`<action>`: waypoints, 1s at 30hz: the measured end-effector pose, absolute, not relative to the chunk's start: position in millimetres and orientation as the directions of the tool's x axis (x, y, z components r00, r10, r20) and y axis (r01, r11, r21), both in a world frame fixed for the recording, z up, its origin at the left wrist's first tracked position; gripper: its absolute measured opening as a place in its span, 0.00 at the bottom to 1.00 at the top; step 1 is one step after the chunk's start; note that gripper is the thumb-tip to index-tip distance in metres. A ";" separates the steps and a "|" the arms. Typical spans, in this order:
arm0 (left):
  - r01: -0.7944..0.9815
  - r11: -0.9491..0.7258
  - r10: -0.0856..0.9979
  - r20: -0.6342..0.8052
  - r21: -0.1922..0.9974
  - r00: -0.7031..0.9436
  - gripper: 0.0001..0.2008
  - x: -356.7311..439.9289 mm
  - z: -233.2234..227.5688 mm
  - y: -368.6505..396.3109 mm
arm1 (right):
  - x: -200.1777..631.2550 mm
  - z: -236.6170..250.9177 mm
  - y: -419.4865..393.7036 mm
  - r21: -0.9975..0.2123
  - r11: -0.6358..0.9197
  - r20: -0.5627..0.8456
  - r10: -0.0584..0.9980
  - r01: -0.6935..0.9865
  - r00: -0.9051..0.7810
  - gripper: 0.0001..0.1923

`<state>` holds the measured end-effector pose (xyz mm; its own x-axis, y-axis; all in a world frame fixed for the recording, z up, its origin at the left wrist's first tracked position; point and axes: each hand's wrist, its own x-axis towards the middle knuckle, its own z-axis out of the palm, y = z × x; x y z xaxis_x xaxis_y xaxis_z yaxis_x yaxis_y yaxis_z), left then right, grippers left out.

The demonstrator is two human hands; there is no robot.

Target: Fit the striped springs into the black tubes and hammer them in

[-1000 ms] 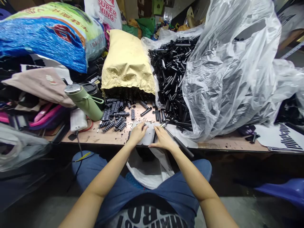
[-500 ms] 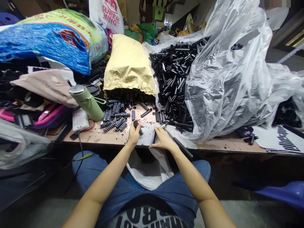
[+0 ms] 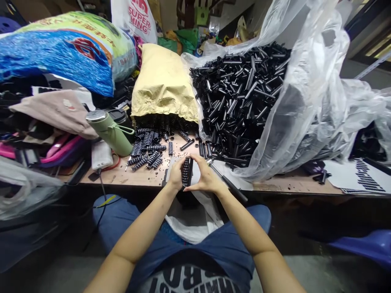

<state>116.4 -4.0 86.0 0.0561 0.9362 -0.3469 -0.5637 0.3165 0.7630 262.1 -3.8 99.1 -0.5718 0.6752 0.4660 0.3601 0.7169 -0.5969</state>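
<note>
At the table's front edge, my left hand [image 3: 175, 176] is closed on a ribbed black roller with rows of white marks [image 3: 185, 172]. Against its right side stands a slim black tube-like piece [image 3: 191, 171], which my right hand [image 3: 207, 177] holds end to end between thumb and fingertips. The two pieces lie side by side and seem to touch; whether one sits inside the other I cannot tell. A hammer [image 3: 229, 184] with a metal head and black handle lies under and beside my right wrist. More ribbed rollers [image 3: 146, 144] are heaped beyond my left hand.
Ribbed rollers spill from a yellow sack [image 3: 166, 81]. Black tube pieces [image 3: 235, 101] pile up in a clear plastic bag [image 3: 311, 106] at the right. A green bottle [image 3: 110, 132] and a white power bank [image 3: 102, 155] with a cable stand left. Tiny bits dot the tabletop [image 3: 143, 177].
My right hand has moved left with the black tube piece, up to the roller in my left hand. The roller has turned upright. The plastic bag's side has sagged right, baring more black pieces.
</note>
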 end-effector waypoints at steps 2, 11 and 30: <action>-0.562 0.316 0.938 -0.342 0.764 0.062 0.16 119.3 88.1 -4.9 | 259.9 96.9 -3.1 -0.600 0.711 0.450 0.678 0.366 -0.581 0.61; -0.418 0.386 0.920 -0.375 0.822 0.113 0.17 120.0 92.1 -4.0 | 263.2 93.0 -7.9 -0.644 0.616 0.318 0.756 0.455 -0.573 0.59; 0.701 -0.596 0.802 0.333 0.393 0.495 0.18 118.5 4.6 -9.2 | 312.6 33.9 -29.3 -0.319 0.127 0.189 0.980 0.939 -0.068 0.32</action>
